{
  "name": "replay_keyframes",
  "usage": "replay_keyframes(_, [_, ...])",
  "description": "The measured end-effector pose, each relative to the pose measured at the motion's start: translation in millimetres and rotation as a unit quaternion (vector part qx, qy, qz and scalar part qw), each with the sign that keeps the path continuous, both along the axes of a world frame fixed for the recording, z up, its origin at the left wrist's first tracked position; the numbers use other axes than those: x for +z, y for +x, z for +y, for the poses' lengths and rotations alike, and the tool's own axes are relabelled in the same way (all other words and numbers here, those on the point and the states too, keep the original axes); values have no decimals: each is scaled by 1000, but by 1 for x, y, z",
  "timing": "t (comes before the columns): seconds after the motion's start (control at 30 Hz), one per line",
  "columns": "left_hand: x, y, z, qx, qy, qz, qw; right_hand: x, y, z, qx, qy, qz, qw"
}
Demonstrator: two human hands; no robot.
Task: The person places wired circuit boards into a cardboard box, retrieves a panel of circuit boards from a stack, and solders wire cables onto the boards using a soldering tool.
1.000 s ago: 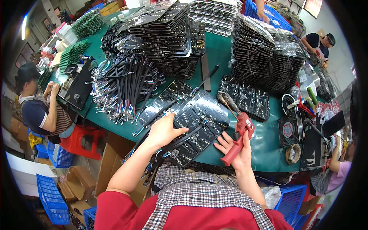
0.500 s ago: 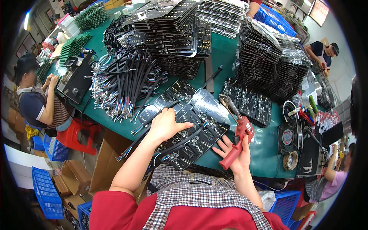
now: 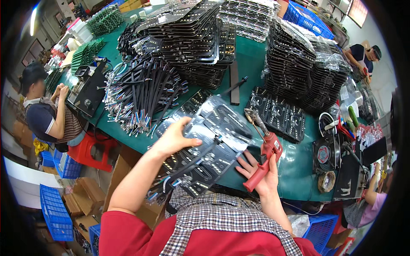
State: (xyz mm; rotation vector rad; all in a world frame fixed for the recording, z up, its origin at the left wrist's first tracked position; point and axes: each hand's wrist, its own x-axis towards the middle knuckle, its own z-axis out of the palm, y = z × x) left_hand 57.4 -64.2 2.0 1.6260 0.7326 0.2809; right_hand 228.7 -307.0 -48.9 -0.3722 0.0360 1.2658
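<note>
My left hand (image 3: 173,138) is closed on the left edge of a black circuit board (image 3: 226,158), its thumb lying on top. The board is tilted and throws back a bright glare. A flat black cable (image 3: 194,164) with stripped, coloured wire ends lies across it. In my right hand (image 3: 268,181), at the board's right edge, rests a red soldering gun (image 3: 269,149) with its tip pointing away from me. The gun lies across the palm under my thumb, while the fingers stretch out toward the board. Other boards partly show beneath the held one.
Behind lie a heap of black cables (image 3: 143,94), tall stacks of circuit boards (image 3: 183,38) and another stack (image 3: 290,64). A short board pile (image 3: 277,115) sits beyond the gun. Right of it are a small fan (image 3: 325,153) and a round tin (image 3: 326,182). Co-workers sit around.
My left hand has shifted a little left and now tilts the circuit board, which catches more glare. The right hand and soldering gun have hardly moved.
</note>
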Motion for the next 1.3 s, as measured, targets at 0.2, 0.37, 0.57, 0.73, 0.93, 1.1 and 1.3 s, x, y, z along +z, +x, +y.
replay_keyframes(0.2, [2,-12,72,-37,71,20,997,0,2,-6,16,48,30,998])
replay_keyframes(0.37, [-13,3,68,-54,303,269,913,3,0,-10,0,22,-14,1000])
replay_keyframes(0.57, [-6,13,68,-28,296,325,898,-1,8,-23,-15,16,-35,999])
replay_keyframes(0.73, [-6,12,77,-44,274,356,893,-1,13,-23,-29,18,-22,999])
replay_keyframes(0.93, [20,13,60,-30,297,313,902,-2,15,-21,-28,36,-7,999])
replay_keyframes(1.1, [58,36,28,-65,367,184,910,-16,15,-41,-94,45,75,992])
replay_keyframes(1.3, [78,52,6,-107,353,94,925,12,4,-75,-181,-2,25,983])
